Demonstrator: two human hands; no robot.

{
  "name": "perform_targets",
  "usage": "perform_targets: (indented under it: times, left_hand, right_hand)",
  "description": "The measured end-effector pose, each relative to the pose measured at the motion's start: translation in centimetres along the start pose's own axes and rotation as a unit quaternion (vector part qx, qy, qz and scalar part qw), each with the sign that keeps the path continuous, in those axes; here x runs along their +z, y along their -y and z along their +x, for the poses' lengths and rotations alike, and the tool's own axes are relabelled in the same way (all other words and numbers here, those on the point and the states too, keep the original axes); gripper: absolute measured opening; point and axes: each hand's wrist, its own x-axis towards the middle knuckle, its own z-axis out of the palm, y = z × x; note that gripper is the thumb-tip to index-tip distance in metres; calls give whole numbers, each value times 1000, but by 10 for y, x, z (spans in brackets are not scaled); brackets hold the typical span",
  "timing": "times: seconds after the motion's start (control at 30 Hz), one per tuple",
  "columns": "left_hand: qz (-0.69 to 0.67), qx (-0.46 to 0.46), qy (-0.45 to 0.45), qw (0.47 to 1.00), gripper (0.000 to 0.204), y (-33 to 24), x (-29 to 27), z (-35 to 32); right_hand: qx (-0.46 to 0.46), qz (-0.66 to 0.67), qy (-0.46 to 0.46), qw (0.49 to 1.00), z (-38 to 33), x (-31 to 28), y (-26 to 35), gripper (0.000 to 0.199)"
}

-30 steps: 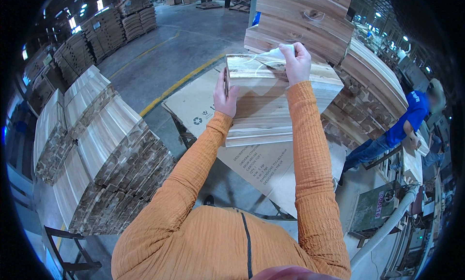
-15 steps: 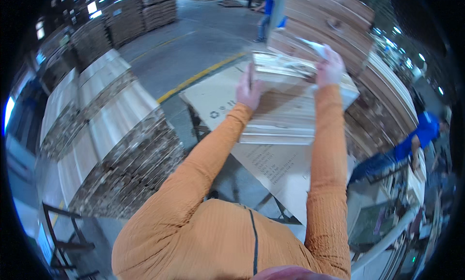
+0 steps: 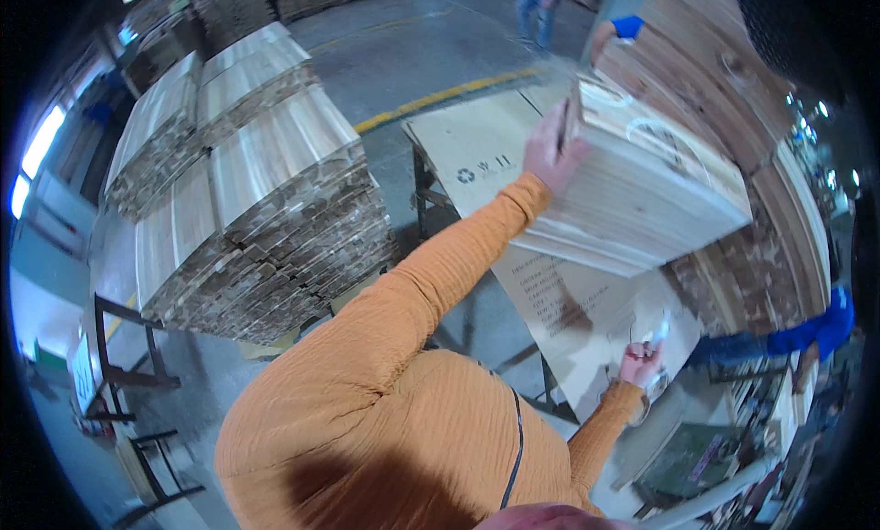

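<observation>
A thick, pale block of wooden boards (image 3: 642, 196) stands tilted over a flat sheet of printed cardboard (image 3: 500, 131). My left hand (image 3: 553, 154) is closed on its far left corner, with the fingers along the end. Light rings of something shiny lie on its far long edge. Lower down, near the cardboard's near right corner, is my right hand (image 3: 641, 364), apart from the block. Its fingers are curled in around something small, with a pale, blurred shape just beyond them; I cannot make out what it is.
Tall stacks of boards (image 3: 266, 163) stand to the left. Larger brown wood stacks (image 3: 706, 63) rise beyond the block at the right. A person in blue (image 3: 816, 328) is at the right, another (image 3: 541, 12) at the far side. A dark metal frame (image 3: 133, 347) stands at lower left.
My right hand has left the block's far right end and come down toward me. The block has tilted, with my left hand still at its left end. The whole view has shifted.
</observation>
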Motion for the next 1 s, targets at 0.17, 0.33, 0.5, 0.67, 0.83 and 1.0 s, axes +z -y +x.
perform_targets:
  times: [0.17, 0.33, 0.5, 0.67, 0.83, 1.0]
  left_hand:
    - [-37, -13, -5, 999, 67, 16, -11, 7]
    - [-105, -40, 10, 994, 67, 18, -6, 2]
    - [-71, 5, 16, 997, 68, 5, -9, -5]
    - [-59, 34, -9, 998, 77, -13, -11, -16]
    - [-41, 59, 0, 997, 85, -17, -16, -39]
    - [-16, 81, 31, 996, 88, -30, -27, -66]
  right_hand:
    - [62, -182, -121, 974, -16, -46, -40, 14]
    - [64, -322, -110, 938, -20, -44, -41, 15]
    - [15, -353, -164, 921, -14, -39, -45, 23]
    - [-89, -354, -144, 920, -16, -35, -42, 24]
    - [-160, -294, -68, 940, 3, 11, -23, 21]
    - [-212, -246, -48, 945, -3, 71, -7, 29]
